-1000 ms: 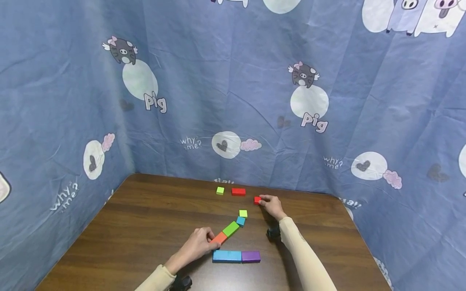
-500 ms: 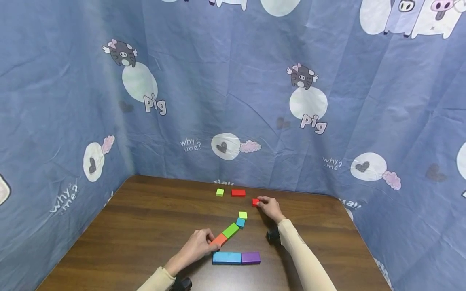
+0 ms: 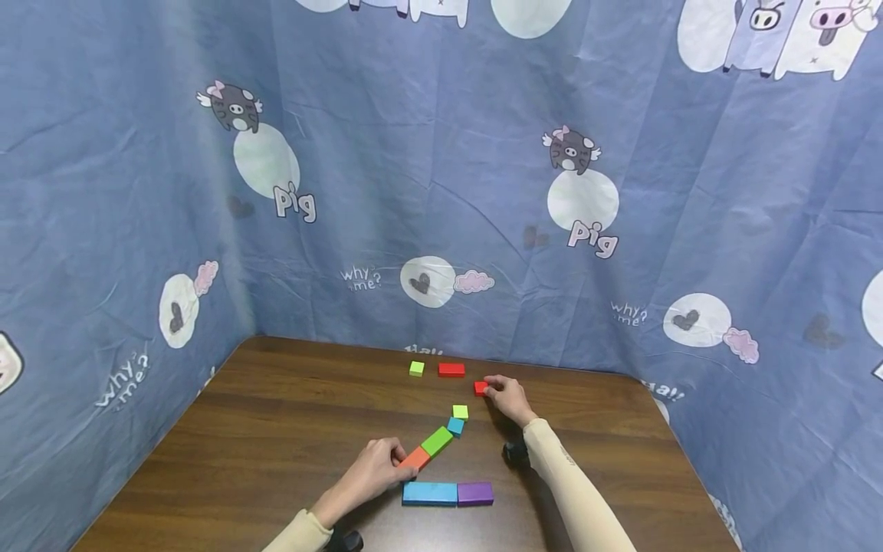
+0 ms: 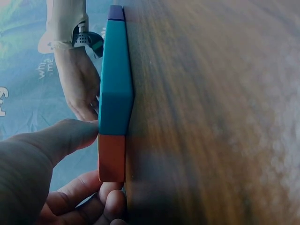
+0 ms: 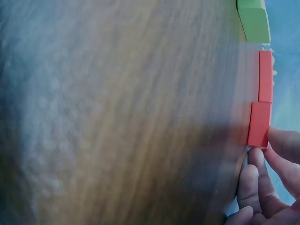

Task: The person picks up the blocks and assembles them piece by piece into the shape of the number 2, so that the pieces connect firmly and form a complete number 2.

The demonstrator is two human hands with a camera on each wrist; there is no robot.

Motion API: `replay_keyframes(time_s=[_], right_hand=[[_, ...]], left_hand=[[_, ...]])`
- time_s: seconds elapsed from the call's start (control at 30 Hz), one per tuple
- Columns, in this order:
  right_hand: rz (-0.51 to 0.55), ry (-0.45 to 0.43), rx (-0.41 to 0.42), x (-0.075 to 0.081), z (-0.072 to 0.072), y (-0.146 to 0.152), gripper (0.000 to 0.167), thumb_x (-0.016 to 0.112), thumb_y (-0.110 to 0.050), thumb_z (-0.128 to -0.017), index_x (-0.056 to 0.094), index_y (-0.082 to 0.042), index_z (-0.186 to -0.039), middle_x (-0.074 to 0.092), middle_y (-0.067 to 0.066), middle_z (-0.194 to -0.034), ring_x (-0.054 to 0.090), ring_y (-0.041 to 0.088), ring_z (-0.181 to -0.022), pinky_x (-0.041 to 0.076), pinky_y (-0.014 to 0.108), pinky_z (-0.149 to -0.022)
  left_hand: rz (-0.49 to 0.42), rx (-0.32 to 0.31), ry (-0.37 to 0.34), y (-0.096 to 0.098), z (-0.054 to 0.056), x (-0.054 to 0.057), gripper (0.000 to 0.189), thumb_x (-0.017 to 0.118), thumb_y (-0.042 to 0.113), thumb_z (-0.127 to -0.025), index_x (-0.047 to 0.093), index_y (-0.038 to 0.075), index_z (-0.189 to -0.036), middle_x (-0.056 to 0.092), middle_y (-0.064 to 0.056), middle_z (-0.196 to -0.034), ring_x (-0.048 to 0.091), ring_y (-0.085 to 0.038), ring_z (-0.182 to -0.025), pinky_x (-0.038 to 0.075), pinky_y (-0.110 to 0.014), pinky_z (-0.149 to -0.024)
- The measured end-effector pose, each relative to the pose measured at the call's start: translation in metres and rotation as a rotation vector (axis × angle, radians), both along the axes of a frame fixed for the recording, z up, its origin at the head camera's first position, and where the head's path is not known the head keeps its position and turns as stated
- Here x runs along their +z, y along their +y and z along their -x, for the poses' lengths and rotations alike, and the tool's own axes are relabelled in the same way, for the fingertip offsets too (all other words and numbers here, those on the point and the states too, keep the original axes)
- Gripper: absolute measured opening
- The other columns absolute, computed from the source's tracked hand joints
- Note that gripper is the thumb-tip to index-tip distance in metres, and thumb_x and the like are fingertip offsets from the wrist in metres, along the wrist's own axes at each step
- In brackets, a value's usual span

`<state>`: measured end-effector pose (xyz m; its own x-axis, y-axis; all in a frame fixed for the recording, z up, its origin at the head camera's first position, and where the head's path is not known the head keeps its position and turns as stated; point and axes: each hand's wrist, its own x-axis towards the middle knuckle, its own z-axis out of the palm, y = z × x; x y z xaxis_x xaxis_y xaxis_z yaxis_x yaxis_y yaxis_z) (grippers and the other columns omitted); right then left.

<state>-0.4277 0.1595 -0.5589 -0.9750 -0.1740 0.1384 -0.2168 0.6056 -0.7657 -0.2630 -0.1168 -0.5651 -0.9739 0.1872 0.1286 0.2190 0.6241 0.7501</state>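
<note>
Grip L point(image 3: 375, 464) pinching orange blk point(image 3: 416, 458), grip R point(image 3: 509, 399) pinching sm. red blk point(image 3: 480, 389).

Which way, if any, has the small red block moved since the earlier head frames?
Yes: the small red block, in the right hand, has shifted left in the head view, towards the stationary long red block.

Red block point(image 3: 480, 389) pinched; orange block point(image 3: 415, 459) diagonal, touching green block point(image 3: 437, 441).

The person's cream left sleeve point(image 3: 301, 533) matches the long right sleeve point(image 3: 578, 487), which carries a small, greyish marking point(image 3: 567, 457) on its forearm, its details too faint to read; compact black devices point(image 3: 514, 453) are worn beneath both wrists.
</note>
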Motion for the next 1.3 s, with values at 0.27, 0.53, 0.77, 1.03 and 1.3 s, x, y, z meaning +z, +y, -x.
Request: replay_keyframes(time_s=[0.27, 0.53, 0.77, 1.03, 1.3], right_hand=[[0.018, 0.0, 0.021, 0.003, -0.004, -0.004, 0.027, 0.065, -0.008, -0.089, 0.066, 0.0, -0.114, 0.068, 0.011, -0.096, 0.056, 0.017, -0.079, 0.045, 0.029, -0.07], [0.046, -0.031, 0.077, 0.003, -0.006, -0.009, 0.027, 0.062, -0.007, -0.09, 0.064, 0.002, -0.115, 0.064, 0.01, -0.088, 0.052, 0.011, -0.069, 0.043, 0.024, -0.062], [0.036, -0.018, 0.067, 0.004, -0.006, -0.015, 0.025, 0.064, -0.006, -0.089, 0.067, 0.0, -0.113, 0.068, 0.011, -0.094, 0.053, 0.015, -0.077, 0.043, 0.026, -0.067], [0.06, -0.056, 0.104, 0.006, -0.007, -0.021, 0.025, 0.062, -0.006, -0.091, 0.065, 0.001, -0.114, 0.064, 0.008, -0.083, 0.05, 0.01, -0.067, 0.041, 0.024, -0.062], [0.067, -0.075, 0.128, 0.006, -0.008, -0.022, 0.026, 0.061, -0.006, -0.091, 0.064, 0.001, -0.115, 0.06, 0.004, -0.079, 0.048, 0.009, -0.062, 0.04, 0.024, -0.058]], left_hand=[[0.005, -0.004, 0.007, 0.001, -0.001, 0.001, 0.027, 0.081, 0.026, -0.072, 0.062, 0.007, -0.078, 0.061, 0.003, -0.071, 0.051, -0.006, -0.058, 0.041, -0.021, -0.048], [0.011, -0.011, -0.015, 0.0, 0.0, -0.002, 0.027, 0.079, 0.026, -0.074, 0.063, 0.007, -0.08, 0.06, 0.003, -0.072, 0.051, -0.006, -0.06, 0.042, -0.021, -0.049], [-0.002, -0.018, 0.001, 0.0, 0.001, -0.002, 0.026, 0.079, 0.025, -0.074, 0.063, 0.006, -0.079, 0.061, 0.004, -0.07, 0.052, -0.005, -0.059, 0.043, -0.02, -0.049], [0.02, -0.003, 0.023, 0.0, 0.002, -0.002, 0.027, 0.081, 0.026, -0.072, 0.063, 0.007, -0.079, 0.062, 0.003, -0.072, 0.051, -0.006, -0.061, 0.042, -0.02, -0.051], [0.022, -0.002, 0.037, 0.0, 0.002, -0.003, 0.027, 0.082, 0.026, -0.071, 0.062, 0.008, -0.077, 0.062, 0.003, -0.072, 0.051, -0.005, -0.06, 0.042, -0.021, -0.051]])
